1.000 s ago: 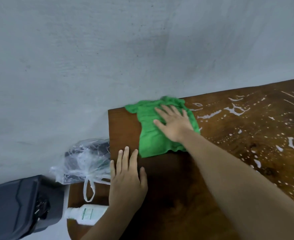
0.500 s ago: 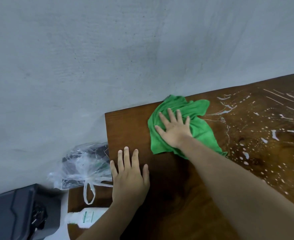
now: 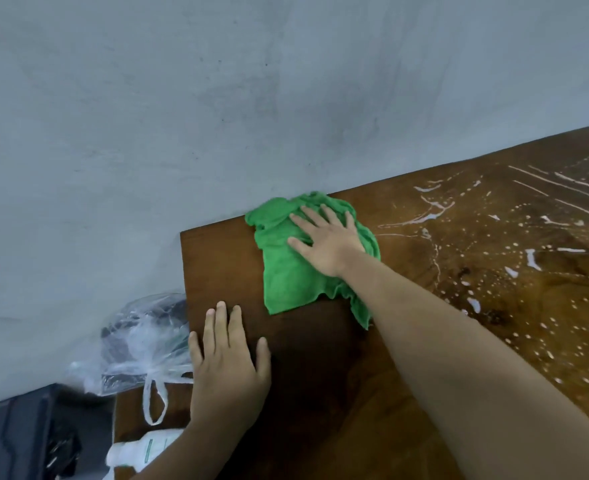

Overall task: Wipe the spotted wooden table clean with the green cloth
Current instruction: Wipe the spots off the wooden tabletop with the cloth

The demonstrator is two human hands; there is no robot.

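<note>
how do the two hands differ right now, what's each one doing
The right hand lies on the green cloth, pressing it to the wooden table; the left hand rests on bare wood, touching no cloth. The right hand sits near the far edge by the wall; the left hand is nearer the person, by the table's left edge. The right hand's fingers are spread; the left's lie closer together. Both are flat, palm down.

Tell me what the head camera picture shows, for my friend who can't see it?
A person's right hand presses a green cloth flat on the far left corner of a wooden table. The left hand rests flat on the table nearby. White spots and streaks cover the wood to the right, against a grey wall.
</note>
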